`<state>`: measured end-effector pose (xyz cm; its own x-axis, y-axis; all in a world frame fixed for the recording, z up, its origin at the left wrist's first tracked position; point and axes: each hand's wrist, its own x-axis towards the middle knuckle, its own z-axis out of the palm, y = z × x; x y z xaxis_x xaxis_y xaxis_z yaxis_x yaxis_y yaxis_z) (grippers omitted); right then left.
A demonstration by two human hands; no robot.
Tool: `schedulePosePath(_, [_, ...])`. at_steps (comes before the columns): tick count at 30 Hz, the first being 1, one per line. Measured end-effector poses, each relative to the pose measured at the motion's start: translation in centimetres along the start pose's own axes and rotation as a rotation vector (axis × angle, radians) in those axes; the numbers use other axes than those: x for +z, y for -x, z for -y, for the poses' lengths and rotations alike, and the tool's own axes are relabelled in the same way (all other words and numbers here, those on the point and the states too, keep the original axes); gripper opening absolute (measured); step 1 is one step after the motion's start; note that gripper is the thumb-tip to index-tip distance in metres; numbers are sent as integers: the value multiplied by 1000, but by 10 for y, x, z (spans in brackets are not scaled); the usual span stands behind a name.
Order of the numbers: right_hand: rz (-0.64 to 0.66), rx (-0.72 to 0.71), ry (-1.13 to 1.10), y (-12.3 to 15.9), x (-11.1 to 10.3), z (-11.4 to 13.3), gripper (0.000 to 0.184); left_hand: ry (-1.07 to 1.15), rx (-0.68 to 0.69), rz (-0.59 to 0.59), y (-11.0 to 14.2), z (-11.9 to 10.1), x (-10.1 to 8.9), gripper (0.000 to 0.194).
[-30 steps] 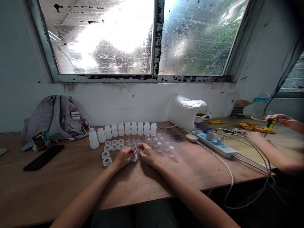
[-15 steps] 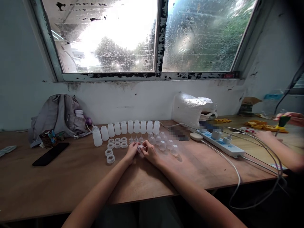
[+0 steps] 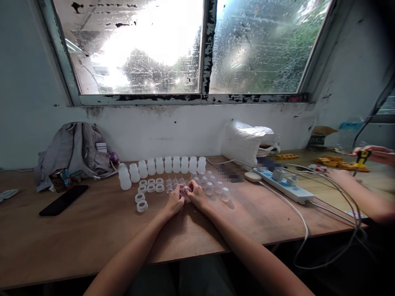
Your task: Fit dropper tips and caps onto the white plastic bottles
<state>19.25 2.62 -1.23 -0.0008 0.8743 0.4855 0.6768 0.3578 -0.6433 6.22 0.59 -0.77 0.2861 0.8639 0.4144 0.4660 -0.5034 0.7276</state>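
Left hand (image 3: 175, 201): fingertips bunched, grasping one side of a small clear ring (image 3: 185, 189).
Right hand (image 3: 197, 195): grasping the same ring from the opposite side.
Clear ring: between both hands, in front of the clear teats (image 3: 175, 181); resting or lifted, cannot tell.
Slip risk: smooth plastic, probably slick; could shoot free if pinched unevenly.
Domed caps (image 3: 225, 194): gathered just beside the right hand, easily scattered by a stray knuckle.
Bottles (image 3: 168, 165): standing close together at the back, could topple in sequence if nudged.
White collars (image 3: 141, 206): lying flat to the left, likely steadier.
Tabletop (image 3: 101, 242): brown, scuffed, shared with phone (image 3: 63, 200), backpack (image 3: 75, 152) and power strip (image 3: 286, 190).
Room: pale wall (image 3: 154, 133), stained beneath a window frame (image 3: 140, 99) with peeling paint; bright, streaky glass (image 3: 262, 53).
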Motion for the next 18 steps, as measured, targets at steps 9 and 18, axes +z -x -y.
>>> schedulePosePath(9, [0,-1,-83,-1,6,1,9,-141,36,10,3,-3,-6,36])
schedulePosePath(18, [42,-2,-148,-1,8,-5,8,-162,64,36,6,-5,-12,34])
